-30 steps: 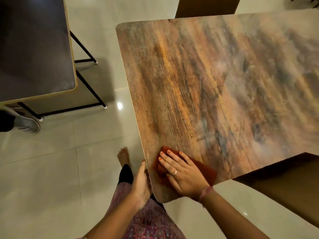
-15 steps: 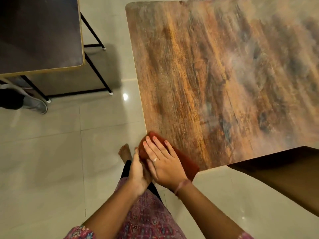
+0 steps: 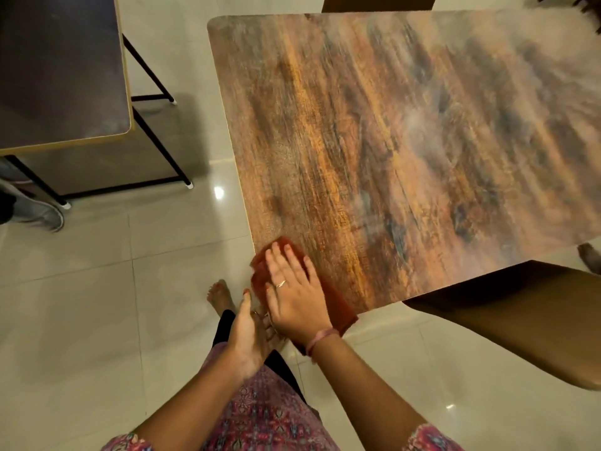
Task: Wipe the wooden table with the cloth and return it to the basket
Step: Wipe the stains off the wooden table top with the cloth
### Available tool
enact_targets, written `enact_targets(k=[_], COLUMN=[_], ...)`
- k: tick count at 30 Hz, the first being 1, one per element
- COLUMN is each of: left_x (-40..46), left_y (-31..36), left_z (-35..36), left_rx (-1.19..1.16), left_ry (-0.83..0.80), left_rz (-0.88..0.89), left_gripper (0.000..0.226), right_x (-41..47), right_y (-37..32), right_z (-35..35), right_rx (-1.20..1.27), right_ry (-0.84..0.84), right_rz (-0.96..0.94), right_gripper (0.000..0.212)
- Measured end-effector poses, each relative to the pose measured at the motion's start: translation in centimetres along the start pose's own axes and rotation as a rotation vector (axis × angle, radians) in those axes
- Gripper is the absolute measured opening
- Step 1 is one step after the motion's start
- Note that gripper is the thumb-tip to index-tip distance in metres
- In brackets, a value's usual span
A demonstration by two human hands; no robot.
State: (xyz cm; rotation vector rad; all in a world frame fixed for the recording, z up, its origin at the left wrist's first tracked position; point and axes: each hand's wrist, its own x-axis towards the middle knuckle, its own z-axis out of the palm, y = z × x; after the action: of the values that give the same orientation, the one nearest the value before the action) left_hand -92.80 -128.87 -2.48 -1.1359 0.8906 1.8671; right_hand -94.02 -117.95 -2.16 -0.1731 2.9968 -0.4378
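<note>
The right hand (image 3: pixel 294 296) lies flat, fingers straight, pressing the cloth (image 3: pixel 335 301) onto the table (image 3: pixel 406 141) at its near left corner, the cloth overhanging both edges there. The left hand (image 3: pixel 248 333) waits cupped just below the edge, holding nothing (probably to catch crumbs). Keep the palm flat and sweep outward over the corner. No basket shows.

cloth (image 3: pixel 335 302): mostly covered by right hand (image 3: pixel 294 292) | left hand (image 3: pixel 248 333): fingers tucked below table (image 3: pixel 406 141) corner, grip unclear | table: cut off at right edge | fingertips: motion-blurred | basket: out of frame
</note>
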Motion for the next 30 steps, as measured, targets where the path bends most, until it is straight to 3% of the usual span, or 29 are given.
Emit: enact_targets(k=[2,4,6,9,11,13,15,19,21,22,24,28,30], left_x=[-0.1,-0.2,-0.3,-0.3,-0.3,-0.4,-0.4,-0.4,-0.5,-0.5,-0.5,-0.6,-0.6], left_y=[-0.1,-0.1,-0.1,-0.1,-0.2,-0.5,-0.7,-0.4,-0.2,-0.2,0.0,0.4,0.5], left_z=[0.1,0.2,0.4,0.5,0.6,1.0,1.3,1.4,1.1,1.0,0.6,0.0,-0.2], left_rx=[-0.022,0.014,0.058,0.077,0.077,0.086,0.089,0.031,0.050,0.055,0.066,0.033,0.022], left_ry=[-0.011,-0.002,0.014,0.036,0.037,0.039,0.043,-0.004,0.018,0.038,0.049,0.053,0.057], left_rz=[0.005,0.022,0.035,0.046,0.037,0.035,0.042,0.039,0.017,0.004,-0.021,-0.043,-0.041], left_gripper=[0.062,0.064,0.063,0.061,0.063,0.063,0.060,0.060,0.060,0.060,0.059,0.061,0.060], right_x=[-2.1,-2.4,-1.6,1.1,3.5,5.2,4.7,0.1,0.8,2.0,5.0,9.5,8.9], right_y=[1.7,5.6,10.3,16.1,16.1,12.7,7.5,3.2,6.2,8.2,12.3,14.9,11.1], right_z=[-0.2,-1.7,-3.5,-6.0,-6.2,-5.1,-3.1,-1.0,-2.6,-3.4,-5.2,-6.7,-4.9], right_rx=[-0.042,-0.045,-0.010,0.044,0.067,0.128,0.125,-0.027,-0.035,-0.031,0.007,0.116,0.146], right_ry=[-0.077,-0.115,-0.084,0.056,0.169,0.222,0.177,-0.096,-0.195,-0.213,-0.148,0.162,0.220], right_rz=[-0.222,-0.263,-0.091,0.348,0.618,0.729,0.476,-0.316,-0.503,-0.489,-0.210,0.580,0.615], right_gripper=[0.056,0.056,0.057,0.058,0.057,0.058,0.060,0.057,0.055,0.055,0.057,0.053,0.053])
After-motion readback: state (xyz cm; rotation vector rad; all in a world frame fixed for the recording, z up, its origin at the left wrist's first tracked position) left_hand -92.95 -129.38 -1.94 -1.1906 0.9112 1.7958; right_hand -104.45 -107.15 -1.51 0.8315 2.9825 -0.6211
